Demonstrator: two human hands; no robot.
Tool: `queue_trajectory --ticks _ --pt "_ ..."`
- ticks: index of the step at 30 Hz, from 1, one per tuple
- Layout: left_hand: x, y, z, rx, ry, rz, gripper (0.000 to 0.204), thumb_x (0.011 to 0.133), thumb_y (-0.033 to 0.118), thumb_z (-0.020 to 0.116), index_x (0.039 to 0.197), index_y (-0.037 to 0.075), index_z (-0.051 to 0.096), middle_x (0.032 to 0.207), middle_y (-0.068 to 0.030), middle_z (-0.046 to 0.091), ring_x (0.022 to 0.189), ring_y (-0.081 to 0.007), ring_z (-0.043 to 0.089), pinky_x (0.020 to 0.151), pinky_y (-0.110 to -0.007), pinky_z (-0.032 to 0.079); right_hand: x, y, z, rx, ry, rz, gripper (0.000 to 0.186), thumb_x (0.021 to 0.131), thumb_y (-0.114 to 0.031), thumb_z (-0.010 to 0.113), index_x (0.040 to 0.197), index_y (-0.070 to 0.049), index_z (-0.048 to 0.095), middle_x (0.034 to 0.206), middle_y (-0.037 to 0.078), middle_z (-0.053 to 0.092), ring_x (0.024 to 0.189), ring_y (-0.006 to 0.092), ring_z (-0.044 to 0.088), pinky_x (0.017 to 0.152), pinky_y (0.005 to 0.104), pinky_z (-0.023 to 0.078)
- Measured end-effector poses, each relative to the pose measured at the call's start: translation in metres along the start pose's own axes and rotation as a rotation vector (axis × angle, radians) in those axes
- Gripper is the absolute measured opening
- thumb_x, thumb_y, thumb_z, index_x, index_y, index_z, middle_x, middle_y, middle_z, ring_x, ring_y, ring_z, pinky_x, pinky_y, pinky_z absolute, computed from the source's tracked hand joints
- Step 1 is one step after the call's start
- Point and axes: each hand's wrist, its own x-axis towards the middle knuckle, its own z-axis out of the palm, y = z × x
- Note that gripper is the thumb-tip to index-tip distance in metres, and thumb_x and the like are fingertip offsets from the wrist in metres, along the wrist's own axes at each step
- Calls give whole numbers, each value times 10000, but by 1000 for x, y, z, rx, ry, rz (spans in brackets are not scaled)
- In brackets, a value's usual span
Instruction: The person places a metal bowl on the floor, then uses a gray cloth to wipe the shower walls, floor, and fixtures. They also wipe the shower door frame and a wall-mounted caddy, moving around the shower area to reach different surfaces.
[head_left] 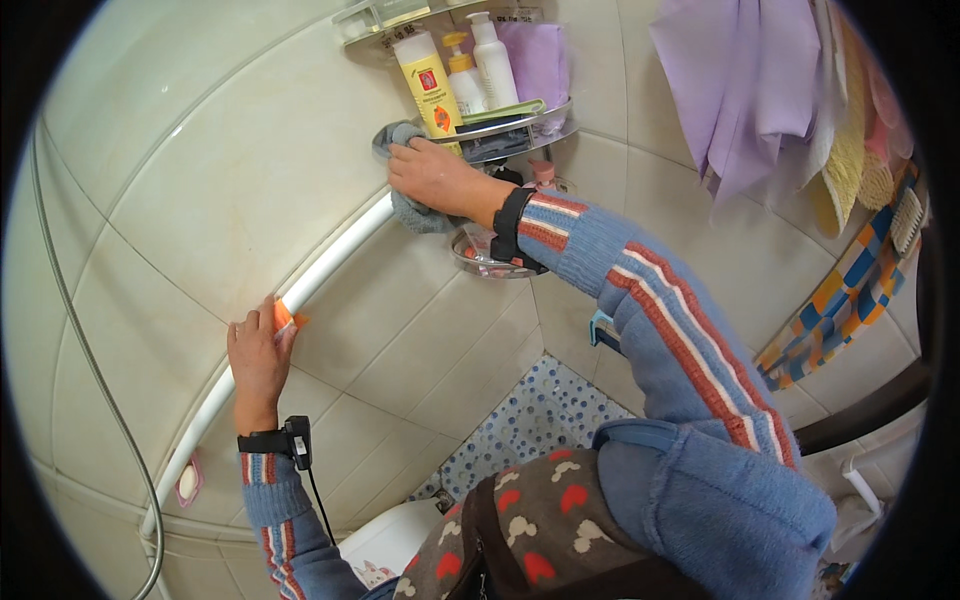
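Observation:
My right hand [435, 180] is closed on a grey cloth [425, 213] at the upper end of the white wall pipe [338, 253], just below a steel corner shelf [552, 114]. That shelf holds a yellow bottle [425, 84], pump bottles [492, 60] and a lilac cloth [540, 70]. My left hand [258, 355] is lower on the same pipe, closed on an orange item [285, 316], perhaps a cloth or packet, that lies against it; its exact shape is hidden by my fingers.
A lower shelf [470, 260] holds small toiletries. Towels [740, 90] hang right, beside a checked strip [830, 310]. A hose [75, 315] runs down the left wall, near a soap dish [189, 480]. Below are dotted floor tiles [540, 395] and a white fixture [395, 530].

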Motion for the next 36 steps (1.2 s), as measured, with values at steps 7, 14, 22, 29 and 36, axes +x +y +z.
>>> queue_trajectory --ticks 7,14,22,29,36 --pt "-4 2 4 -110 86 -15 643 976 321 674 1563 171 459 1336 -115 596 1195 -321 568 1143 -537 364 -49 10 -10 25 147 -51 90 841 -150 619 896 -94 576 941 45 599 1076 214 612 890 336 471" --pt "-1 13 3 3 139 50 647 978 306 672 1575 208 444 1495 -124 510 1345 -327 488 1196 -559 307 -96 11 -37 57 178 57 270 890 -123 606 1154 -81 642 1210 61 670 1262 263 613 960 377 494" --pt "14 18 34 -88 200 132 562 1005 278 647 1532 149 500 1433 -134 576 1305 -311 533 1140 -488 355 -108 25 -50 79 248 30 379 858 -45 661 1232 -90 699 1270 82 702 1240 305 645 974 394 530" --pt "-15 11 42 -149 436 138 577 952 175 710 1501 131 536 1447 -172 570 1302 -342 550 1075 -457 438 -156 -34 -69 498 188 387 590 706 125 587 1249 -86 684 1224 96 704 1211 327 645 1049 414 503" --pt "-172 3 164 -517 -34 -109 543 917 113 685 1441 54 556 1406 -190 600 1276 -388 571 1079 -495 437 -234 -211 16 1209 -283 1142 556 752 159 466 1246 -11 658 1124 94 713 1112 204 654 1011 317 485"
